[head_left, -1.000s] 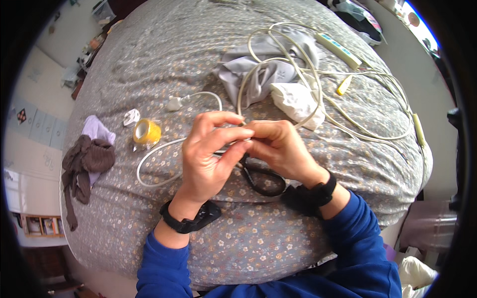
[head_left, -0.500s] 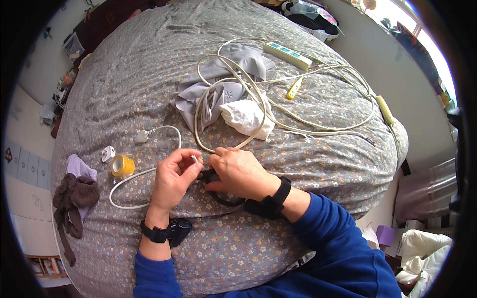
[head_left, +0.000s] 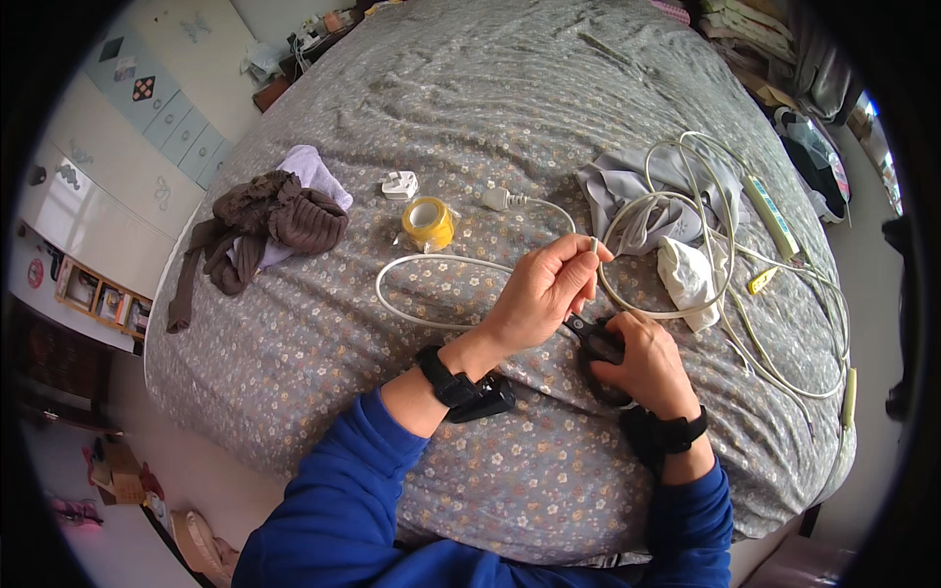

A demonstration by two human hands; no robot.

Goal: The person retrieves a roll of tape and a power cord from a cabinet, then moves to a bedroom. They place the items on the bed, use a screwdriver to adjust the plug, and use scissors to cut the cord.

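Observation:
My left hand (head_left: 537, 294) is closed, pinching the cut end of a white power cord (head_left: 378, 286) between thumb and fingertips. The cord loops out to the left on the bedspread and leads to a white plug (head_left: 498, 199) just beyond the hand. Close by on the right, my right hand (head_left: 652, 365) is wrapped round the handles of black scissors (head_left: 586, 338). The scissors point up toward the left hand; their blades are partly hidden behind it. A large loop of coiled pale cable (head_left: 605, 265) lies just beyond both hands.
Left of the plug are a yellow tape roll (head_left: 428, 223), a white adapter (head_left: 399, 185) and a brown knitted garment (head_left: 304, 218). On the right are grey cloth (head_left: 618, 191), a white cloth (head_left: 681, 279), a power strip (head_left: 771, 218) and a small yellow tool (head_left: 761, 281).
The view has swung left, so everything appears further right. The right hand has drawn slightly away from the left, and more of the scissors shows. The left hand still pinches the cord.

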